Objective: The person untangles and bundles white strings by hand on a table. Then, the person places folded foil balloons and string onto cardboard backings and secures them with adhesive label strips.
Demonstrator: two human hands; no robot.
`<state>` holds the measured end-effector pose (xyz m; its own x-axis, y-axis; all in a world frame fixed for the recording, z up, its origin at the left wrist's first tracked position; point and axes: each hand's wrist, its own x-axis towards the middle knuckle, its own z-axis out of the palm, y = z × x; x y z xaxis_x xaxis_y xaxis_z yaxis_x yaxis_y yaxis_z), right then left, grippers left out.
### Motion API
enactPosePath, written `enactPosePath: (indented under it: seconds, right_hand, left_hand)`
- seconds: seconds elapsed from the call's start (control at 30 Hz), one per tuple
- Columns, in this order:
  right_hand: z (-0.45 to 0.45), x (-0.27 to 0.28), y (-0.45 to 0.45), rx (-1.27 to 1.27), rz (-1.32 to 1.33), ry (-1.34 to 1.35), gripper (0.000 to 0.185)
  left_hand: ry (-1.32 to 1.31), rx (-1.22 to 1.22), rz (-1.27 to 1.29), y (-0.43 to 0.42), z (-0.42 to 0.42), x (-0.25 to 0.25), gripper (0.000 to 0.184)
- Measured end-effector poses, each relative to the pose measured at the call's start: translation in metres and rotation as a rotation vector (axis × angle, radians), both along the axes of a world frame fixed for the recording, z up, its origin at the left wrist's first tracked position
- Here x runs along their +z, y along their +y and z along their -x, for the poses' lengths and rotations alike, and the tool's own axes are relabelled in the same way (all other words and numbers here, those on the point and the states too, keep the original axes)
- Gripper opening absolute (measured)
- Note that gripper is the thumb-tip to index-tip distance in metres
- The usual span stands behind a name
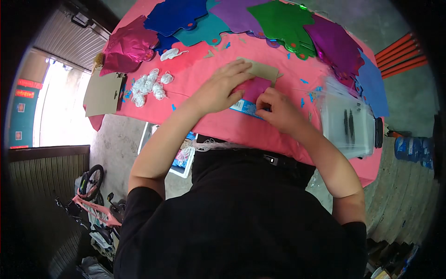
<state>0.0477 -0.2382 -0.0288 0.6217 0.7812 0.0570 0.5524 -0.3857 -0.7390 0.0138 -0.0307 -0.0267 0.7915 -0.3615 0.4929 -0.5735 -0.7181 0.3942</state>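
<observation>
My left hand (227, 86) lies with its fingers stretched out over a small magenta piece (257, 88) and the edge of a brown cardboard piece (262, 70). Below the magenta piece shows a blue printed card strip (248, 107) with a white barcode label. At its right end is my right hand (278, 108), fingers curled and thumb pressed in. What those fingertips pinch is hidden. The magenta piece, cardboard and blue strip overlap on a pink tablecloth (209, 93) near the front edge.
Shiny foil shapes (285, 25) in several colours line the far edge. White string bundles (148, 87) and a brown card (102, 94) lie left; clear plastic sleeves (346, 125) lie right. Blue scraps dot the cloth. A white box (183, 165) stands below the table edge.
</observation>
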Motion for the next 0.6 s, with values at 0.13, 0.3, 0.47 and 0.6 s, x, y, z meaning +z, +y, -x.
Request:
enactPosePath:
  seconds: [0.13, 0.3, 0.47, 0.6]
  right_hand:
    - [0.017, 0.001, 0.001, 0.008, 0.070, -0.355, 0.017]
    - [0.032, 0.007, 0.002, 0.016, 0.160, -0.746, 0.017]
    - [0.000, 0.002, -0.019, 0.074, 0.195, -0.861, 0.014]
    - [-0.018, 0.004, -0.033, 0.054, 0.130, -0.654, 0.018]
  left_hand:
    - [0.130, -0.075, -0.053, 0.005, -0.008, -0.006, 0.035]
    - [0.081, -0.023, -0.064, 0.002, 0.001, -0.007, 0.034]
    - [0.097, 0.210, 0.008, -0.014, 0.027, -0.006, 0.027]
    - [0.282, 0.278, 0.022, -0.036, 0.057, 0.009, 0.024]
